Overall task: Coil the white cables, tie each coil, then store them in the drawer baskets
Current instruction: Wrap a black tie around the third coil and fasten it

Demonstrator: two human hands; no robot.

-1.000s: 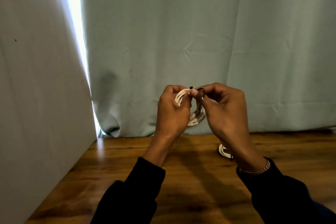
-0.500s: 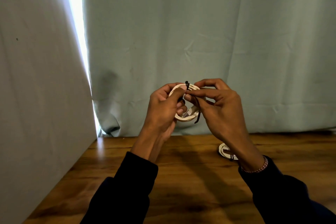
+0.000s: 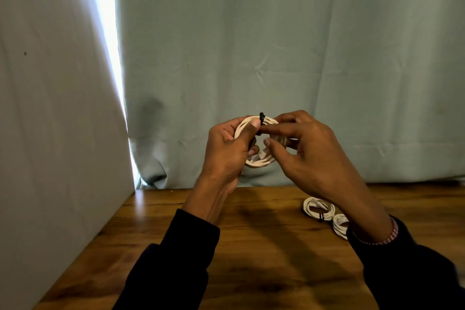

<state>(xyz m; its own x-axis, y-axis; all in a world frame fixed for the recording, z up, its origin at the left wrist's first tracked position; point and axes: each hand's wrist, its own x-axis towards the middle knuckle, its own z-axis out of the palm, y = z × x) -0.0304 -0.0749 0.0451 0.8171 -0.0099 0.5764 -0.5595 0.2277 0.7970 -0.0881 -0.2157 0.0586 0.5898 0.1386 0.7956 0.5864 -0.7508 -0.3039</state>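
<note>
A white cable coil [image 3: 260, 162] is held up in front of the curtain, above the wooden table [image 3: 251, 246]. My left hand [image 3: 226, 153] grips its left side, thumb pressed on the top. A black tie [image 3: 261, 118] wraps the coil's top, its end sticking up. My right hand [image 3: 304, 151] pinches the tie and coil from the right. Two more tied white coils lie on the table: one [image 3: 318, 207] at mid right, the other [image 3: 339, 228] partly hidden behind my right wrist.
A pale green curtain [image 3: 276, 58] hangs close behind the table's far edge. A white wall [image 3: 50, 133] bounds the table on the left, with a bright gap of light between wall and curtain. No drawer or basket is in view.
The coil has turned more face-on and sits slightly lower. My right fingers have shifted on the black tie. A second tied coil on the table has come into view by my right wrist.
</note>
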